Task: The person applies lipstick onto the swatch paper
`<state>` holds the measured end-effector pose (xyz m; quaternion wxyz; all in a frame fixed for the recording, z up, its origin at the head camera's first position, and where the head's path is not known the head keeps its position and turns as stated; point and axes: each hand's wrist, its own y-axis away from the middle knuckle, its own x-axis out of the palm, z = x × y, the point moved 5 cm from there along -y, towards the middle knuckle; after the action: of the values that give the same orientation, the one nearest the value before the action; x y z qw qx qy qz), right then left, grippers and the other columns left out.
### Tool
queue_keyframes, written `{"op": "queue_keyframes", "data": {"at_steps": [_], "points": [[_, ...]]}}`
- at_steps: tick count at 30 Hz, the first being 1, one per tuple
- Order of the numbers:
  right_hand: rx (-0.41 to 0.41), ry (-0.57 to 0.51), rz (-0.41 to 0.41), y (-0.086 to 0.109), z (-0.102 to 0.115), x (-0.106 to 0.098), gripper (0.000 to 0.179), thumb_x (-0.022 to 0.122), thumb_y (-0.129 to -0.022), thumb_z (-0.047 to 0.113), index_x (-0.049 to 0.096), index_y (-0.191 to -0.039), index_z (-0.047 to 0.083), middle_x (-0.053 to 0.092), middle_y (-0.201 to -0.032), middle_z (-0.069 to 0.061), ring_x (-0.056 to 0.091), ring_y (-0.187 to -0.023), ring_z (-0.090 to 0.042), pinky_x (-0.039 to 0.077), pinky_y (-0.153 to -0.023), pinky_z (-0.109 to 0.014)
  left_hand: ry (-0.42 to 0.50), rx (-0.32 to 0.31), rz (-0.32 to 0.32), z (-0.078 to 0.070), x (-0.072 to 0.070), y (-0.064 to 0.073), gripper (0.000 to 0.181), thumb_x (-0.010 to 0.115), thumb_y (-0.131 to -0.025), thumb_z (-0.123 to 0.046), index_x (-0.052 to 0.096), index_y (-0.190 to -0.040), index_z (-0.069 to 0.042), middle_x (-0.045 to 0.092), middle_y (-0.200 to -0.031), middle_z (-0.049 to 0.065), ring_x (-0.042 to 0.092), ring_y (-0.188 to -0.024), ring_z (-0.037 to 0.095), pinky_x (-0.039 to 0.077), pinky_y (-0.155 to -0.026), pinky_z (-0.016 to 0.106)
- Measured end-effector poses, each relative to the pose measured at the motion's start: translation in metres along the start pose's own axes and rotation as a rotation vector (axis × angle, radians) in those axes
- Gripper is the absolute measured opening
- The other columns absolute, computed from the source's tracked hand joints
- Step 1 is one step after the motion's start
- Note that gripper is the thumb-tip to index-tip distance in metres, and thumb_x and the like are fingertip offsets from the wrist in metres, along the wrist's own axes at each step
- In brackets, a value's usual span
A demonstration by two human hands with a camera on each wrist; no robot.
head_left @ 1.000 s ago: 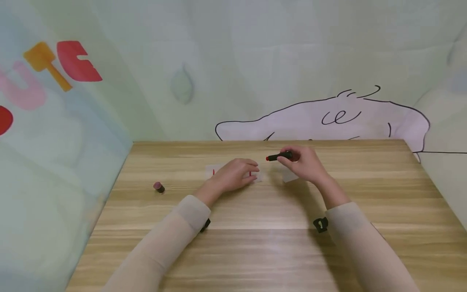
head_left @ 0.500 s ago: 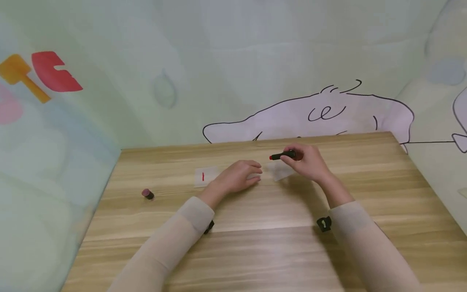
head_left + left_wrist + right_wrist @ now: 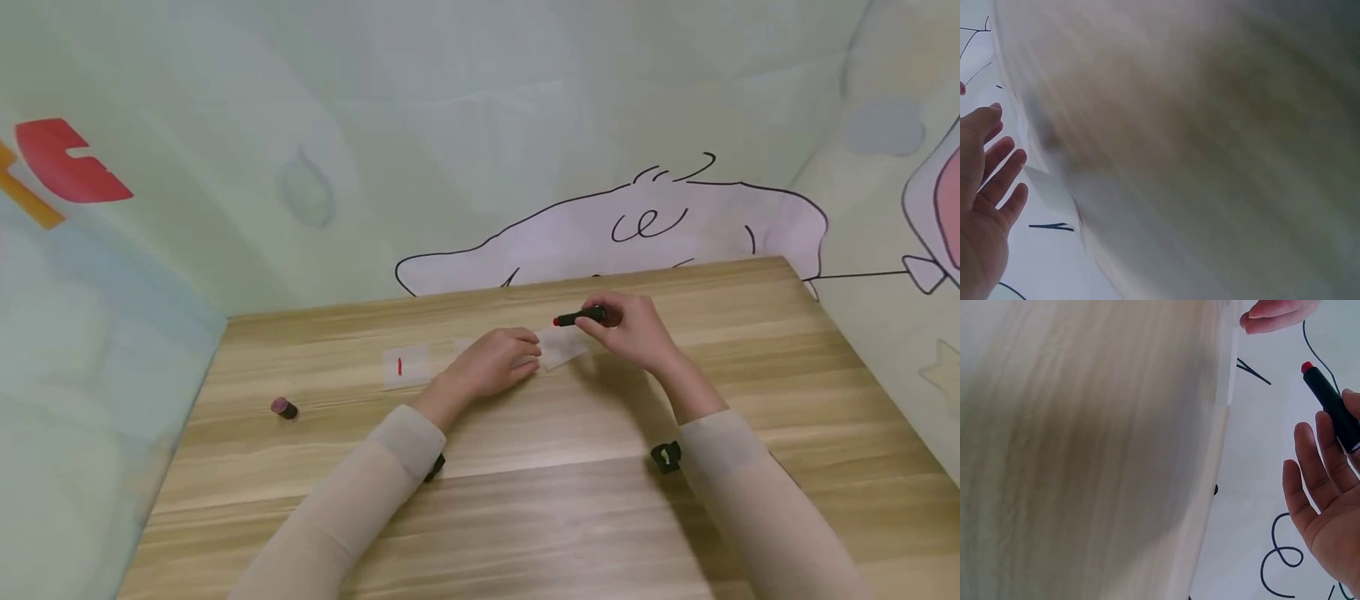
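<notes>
In the head view my right hand (image 3: 633, 332) pinches a black lipstick (image 3: 581, 317), its red tip pointing left, raised above the table. The right wrist view shows the lipstick (image 3: 1329, 397) between thumb and fingers. My left hand (image 3: 495, 364) lies palm down with fingers relaxed, fingertips right at the left edge of a white paper slip (image 3: 558, 350). Farther left, another slip (image 3: 408, 379) bears one short red stroke. Between them a third slip (image 3: 461, 343) is mostly hidden under the left hand. Loosely spread fingers (image 3: 1004, 172) appear in the left wrist view.
A small dark cylinder with a mauve end (image 3: 285, 408) stands at the left of the wooden table (image 3: 525, 533). Behind the table's far edge rises a printed cloth wall (image 3: 450, 167). Black wrist devices (image 3: 666, 457) sit below the sleeves.
The head view has swung to the right. My left hand has shifted right across the table, off the slip with the red stroke and up to the rightmost slip. The right hand still holds the lipstick.
</notes>
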<state>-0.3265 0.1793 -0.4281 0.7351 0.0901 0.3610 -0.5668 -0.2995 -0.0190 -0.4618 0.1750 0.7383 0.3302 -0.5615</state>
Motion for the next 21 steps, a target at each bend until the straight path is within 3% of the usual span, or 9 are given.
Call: {"op": "queue_keyframes", "data": {"at_steps": [9,21], "points": [[0.031,-0.005,-0.001,0.003,-0.007,-0.002,0.012,0.079,-0.089,0.013,0.073,-0.096,0.005,0.063,-0.067,-0.002,0.052,-0.058,-0.016,0.04,-0.053,-0.025,-0.028,-0.028,0.002,-0.001,0.004,-0.008,0.022,0.066,-0.099,-0.016,0.076,-0.111,-0.001,0.07,-0.122,0.013,0.064,-0.118,0.025,0.047,-0.106,0.035],[0.058,-0.021,-0.002,0.004,-0.019,-0.003,0.014,0.079,-0.089,0.014,0.074,-0.097,0.004,0.062,-0.066,-0.002,0.052,-0.058,-0.017,0.04,-0.054,-0.025,-0.066,-0.067,-0.023,0.0,0.008,-0.019,0.022,0.067,-0.099,-0.021,0.078,-0.105,-0.004,0.071,-0.109,0.01,0.067,-0.101,0.022,0.053,-0.095,0.034]]}}
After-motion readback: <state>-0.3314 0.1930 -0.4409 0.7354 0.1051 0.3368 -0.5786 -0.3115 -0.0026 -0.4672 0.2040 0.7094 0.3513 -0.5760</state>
